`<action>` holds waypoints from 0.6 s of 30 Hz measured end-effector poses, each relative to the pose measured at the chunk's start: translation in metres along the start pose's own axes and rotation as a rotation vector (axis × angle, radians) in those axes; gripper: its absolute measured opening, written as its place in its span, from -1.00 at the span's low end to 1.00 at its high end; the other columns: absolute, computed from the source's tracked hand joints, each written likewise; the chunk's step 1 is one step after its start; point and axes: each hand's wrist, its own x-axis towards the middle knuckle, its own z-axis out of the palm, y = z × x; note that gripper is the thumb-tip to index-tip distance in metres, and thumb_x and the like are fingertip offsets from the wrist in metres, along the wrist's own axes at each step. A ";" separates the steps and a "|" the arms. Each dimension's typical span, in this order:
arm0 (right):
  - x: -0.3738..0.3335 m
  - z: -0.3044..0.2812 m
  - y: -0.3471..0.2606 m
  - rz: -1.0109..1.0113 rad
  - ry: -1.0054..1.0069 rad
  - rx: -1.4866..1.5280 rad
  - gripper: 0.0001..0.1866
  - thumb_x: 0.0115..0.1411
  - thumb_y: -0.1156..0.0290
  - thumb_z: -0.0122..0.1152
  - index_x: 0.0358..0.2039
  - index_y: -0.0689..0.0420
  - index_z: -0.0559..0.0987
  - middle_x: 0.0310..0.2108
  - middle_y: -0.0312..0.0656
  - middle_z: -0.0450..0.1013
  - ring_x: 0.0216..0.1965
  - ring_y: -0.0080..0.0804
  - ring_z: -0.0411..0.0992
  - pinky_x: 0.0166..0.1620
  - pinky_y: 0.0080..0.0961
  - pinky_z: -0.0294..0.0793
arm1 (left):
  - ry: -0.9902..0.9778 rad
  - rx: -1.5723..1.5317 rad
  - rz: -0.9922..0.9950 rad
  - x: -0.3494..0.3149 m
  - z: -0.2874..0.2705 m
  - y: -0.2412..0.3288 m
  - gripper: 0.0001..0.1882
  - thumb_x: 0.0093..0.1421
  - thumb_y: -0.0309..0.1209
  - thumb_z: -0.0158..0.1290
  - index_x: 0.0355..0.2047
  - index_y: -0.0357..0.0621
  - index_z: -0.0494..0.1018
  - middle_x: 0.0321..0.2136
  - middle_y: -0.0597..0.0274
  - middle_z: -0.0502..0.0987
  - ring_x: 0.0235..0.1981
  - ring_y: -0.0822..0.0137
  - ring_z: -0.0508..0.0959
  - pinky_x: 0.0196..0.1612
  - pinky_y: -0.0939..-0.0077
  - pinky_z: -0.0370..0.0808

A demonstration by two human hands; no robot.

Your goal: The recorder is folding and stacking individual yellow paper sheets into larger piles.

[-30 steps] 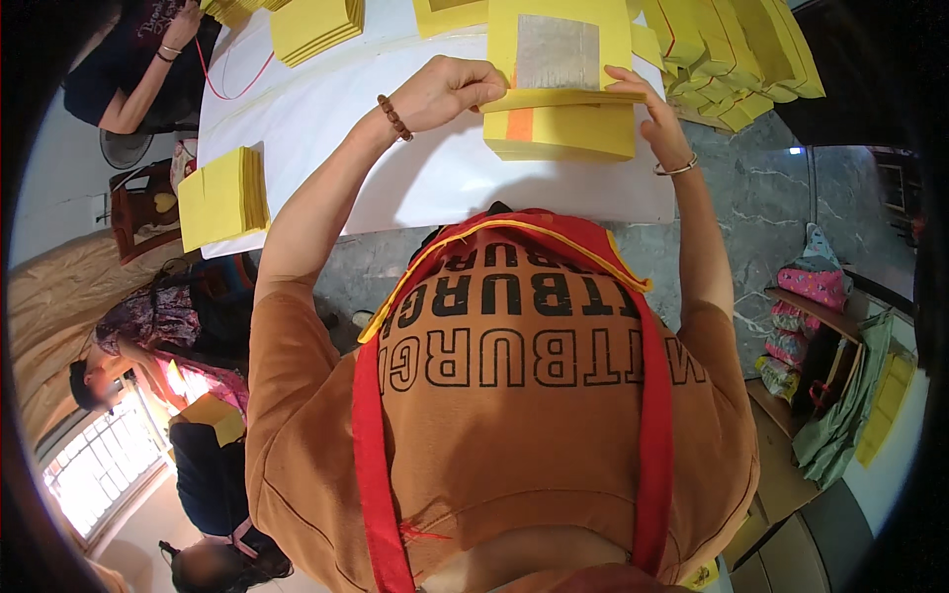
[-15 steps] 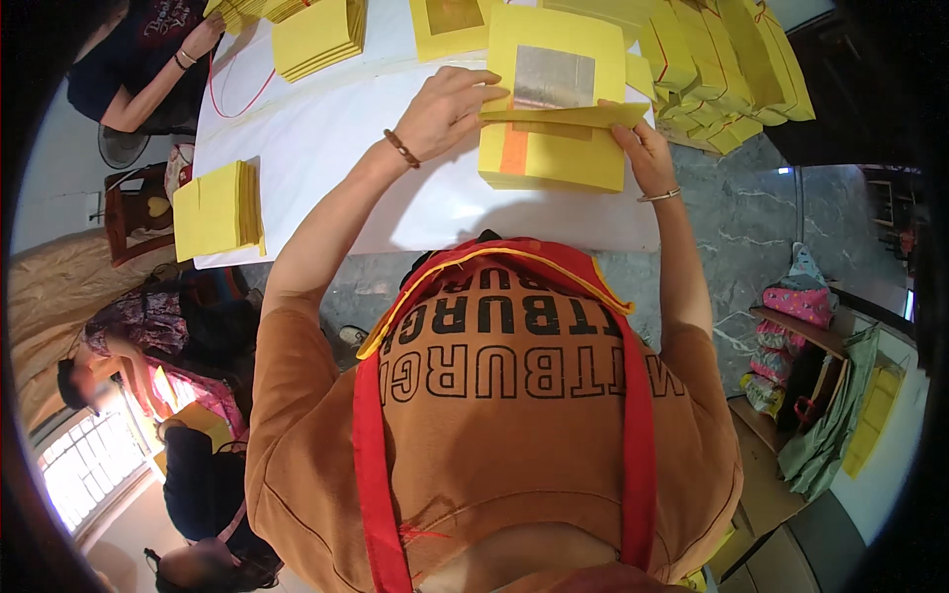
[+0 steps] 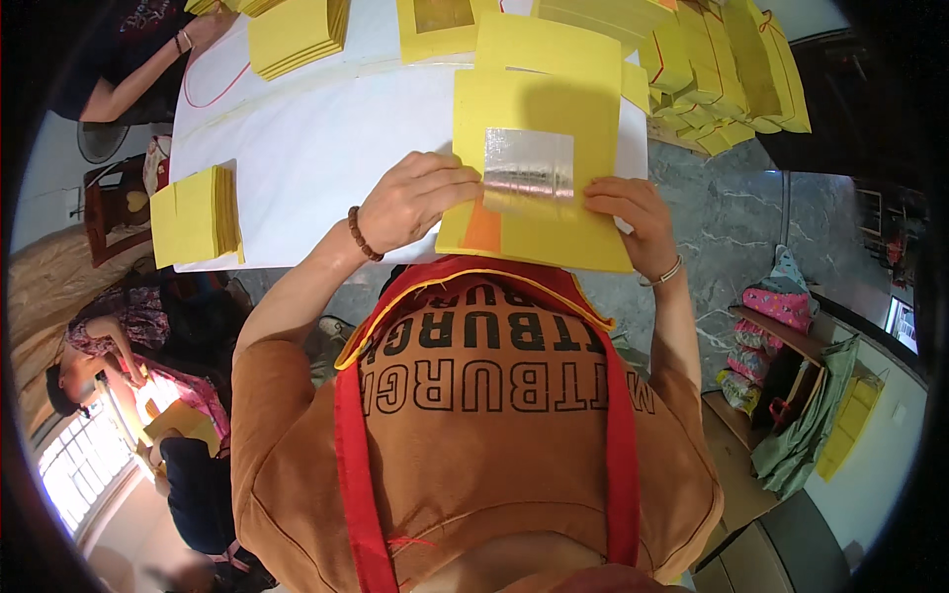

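A yellow paper sheet with a shiny silver rectangle and an orange strip lies face up, close to my chest at the table's near edge. My left hand pinches its left edge beside the silver rectangle, thumb out of sight. On the opposite edge, my right hand grips the sheet, fingers on top. More yellow paper shows just beyond it, partly covered by the held sheet.
Yellow stacks stand at the table's left corner and far left. Bundles tied with red cord are heaped at the far right. A co-worker's hand is at the far left. Other people sit at lower left.
Both hands have come toward my chest with the sheet. Its near part was raised edge-on across the paper beneath; now it lies flatter, showing the silver rectangle.
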 end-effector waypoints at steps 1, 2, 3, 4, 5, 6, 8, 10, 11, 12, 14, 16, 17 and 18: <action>-0.001 0.001 -0.001 0.002 0.015 0.005 -0.71 -0.19 0.56 0.25 -0.37 0.02 0.53 -0.29 -0.36 0.49 -0.17 -0.36 0.43 -0.16 -0.47 0.29 | 0.000 -0.101 -0.046 -0.001 0.001 0.000 -0.72 -0.04 -0.57 -0.02 -0.26 -0.15 0.46 -0.26 0.23 0.50 -0.21 0.27 0.45 -0.18 0.44 0.38; 0.000 0.002 -0.001 0.007 0.009 0.009 -0.71 -0.19 0.56 0.25 -0.37 0.02 0.53 -0.29 -0.36 0.49 -0.17 -0.36 0.43 -0.16 -0.47 0.29 | 0.000 -0.201 -0.091 -0.002 0.001 0.000 -0.73 -0.03 -0.58 -0.03 -0.26 -0.17 0.45 -0.27 0.21 0.50 -0.19 0.25 0.45 -0.16 0.42 0.39; 0.002 0.002 -0.001 0.004 0.015 0.020 -0.71 -0.20 0.55 0.26 -0.37 0.03 0.53 -0.29 -0.36 0.49 -0.18 -0.36 0.42 -0.16 -0.48 0.28 | -0.001 -0.296 -0.135 -0.002 0.001 -0.002 -0.75 -0.01 -0.58 -0.05 -0.26 -0.20 0.44 -0.28 0.16 0.49 -0.20 0.18 0.45 -0.16 0.38 0.40; 0.004 0.002 0.000 0.001 0.022 0.029 -0.70 -0.21 0.54 0.27 -0.37 0.04 0.54 -0.29 -0.36 0.48 -0.19 -0.36 0.42 -0.15 -0.49 0.28 | -0.003 -0.303 -0.139 -0.002 0.003 -0.003 -0.75 -0.01 -0.58 -0.05 -0.26 -0.20 0.44 -0.28 0.16 0.49 -0.20 0.18 0.45 -0.16 0.38 0.40; 0.005 0.002 0.002 0.007 0.017 0.031 -0.70 -0.21 0.54 0.27 -0.37 0.04 0.54 -0.29 -0.36 0.48 -0.19 -0.36 0.42 -0.15 -0.49 0.28 | -0.001 -0.347 -0.162 -0.002 0.004 -0.004 -0.75 0.00 -0.57 -0.05 -0.26 -0.21 0.43 -0.28 0.14 0.49 -0.21 0.16 0.45 -0.17 0.38 0.41; 0.006 0.002 0.005 0.007 0.016 0.063 -0.72 -0.20 0.52 0.27 -0.37 0.05 0.54 -0.31 -0.33 0.49 -0.22 -0.34 0.42 -0.17 -0.48 0.29 | 0.002 -0.388 -0.186 -0.002 0.005 -0.004 -0.76 0.00 -0.56 -0.04 -0.26 -0.21 0.43 -0.28 0.12 0.49 -0.22 0.14 0.46 -0.18 0.38 0.42; 0.007 0.004 0.011 0.010 0.012 0.097 -0.73 -0.18 0.51 0.27 -0.37 0.07 0.54 -0.32 -0.31 0.49 -0.25 -0.32 0.42 -0.18 -0.47 0.30 | 0.006 -0.454 -0.221 0.000 0.004 -0.008 -0.78 0.04 -0.53 -0.04 -0.26 -0.22 0.43 -0.30 0.09 0.49 -0.24 0.14 0.46 -0.19 0.40 0.41; 0.007 0.012 0.018 0.088 0.078 0.196 -0.80 -0.08 0.49 0.25 -0.37 0.11 0.54 -0.39 -0.26 0.49 -0.37 -0.41 0.42 -0.30 -0.56 0.33 | 0.011 -0.516 -0.255 0.001 0.003 -0.007 -0.80 0.08 -0.50 -0.04 -0.26 -0.24 0.43 -0.32 0.06 0.48 -0.26 0.14 0.46 -0.20 0.43 0.41; 0.007 0.012 0.017 0.090 0.075 0.198 -0.80 -0.08 0.49 0.25 -0.37 0.11 0.54 -0.39 -0.26 0.49 -0.37 -0.41 0.42 -0.30 -0.56 0.33 | -0.029 -0.599 -0.469 0.001 0.003 -0.003 -0.81 0.13 -0.46 -0.06 -0.25 -0.26 0.42 -0.36 0.04 0.47 -0.29 0.16 0.45 -0.22 0.44 0.40; 0.009 0.014 0.011 0.317 0.080 0.276 -0.81 -0.03 0.46 0.24 -0.34 0.13 0.53 -0.44 -0.25 0.48 -0.44 -0.51 0.39 -0.38 -0.62 0.31 | -0.069 -0.680 -0.684 0.001 0.003 0.000 -0.79 0.17 -0.42 -0.08 -0.25 -0.29 0.42 -0.39 0.03 0.47 -0.33 0.19 0.44 -0.24 0.45 0.39; 0.016 0.019 0.005 0.549 0.080 0.353 -0.80 0.01 0.43 0.22 -0.31 0.16 0.51 -0.48 -0.24 0.47 -0.51 -0.60 0.35 -0.47 -0.68 0.29 | 0.035 -0.695 -0.727 0.010 0.009 0.005 -0.74 0.24 -0.36 -0.12 -0.24 -0.33 0.42 -0.48 0.12 0.45 -0.47 0.32 0.40 -0.34 0.51 0.37; 0.022 0.025 0.000 0.665 0.274 0.478 -0.73 0.04 0.39 0.22 -0.24 0.21 0.47 -0.54 -0.25 0.44 -0.59 -0.73 0.24 -0.56 -0.76 0.21 | 0.130 -0.891 -1.035 0.014 0.014 0.006 -0.73 0.23 -0.32 -0.10 -0.27 -0.31 0.45 -0.55 0.26 0.44 -0.56 0.48 0.33 -0.46 0.61 0.32; 0.025 0.024 -0.002 0.673 0.271 0.478 -0.73 0.04 0.39 0.22 -0.24 0.21 0.47 -0.54 -0.25 0.44 -0.59 -0.73 0.24 -0.56 -0.76 0.21 | 0.126 -0.896 -1.041 0.015 0.015 0.004 -0.73 0.23 -0.32 -0.10 -0.27 -0.31 0.45 -0.55 0.26 0.44 -0.56 0.48 0.33 -0.46 0.61 0.32; 0.028 0.022 -0.003 0.705 0.265 0.434 -0.70 0.04 0.39 0.23 -0.22 0.22 0.46 -0.56 -0.26 0.44 -0.62 -0.73 0.23 -0.58 -0.76 0.19 | 0.099 -0.921 -1.112 0.016 0.016 -0.001 -0.72 0.22 -0.30 -0.08 -0.29 -0.30 0.46 -0.60 0.32 0.41 -0.60 0.54 0.30 -0.51 0.65 0.29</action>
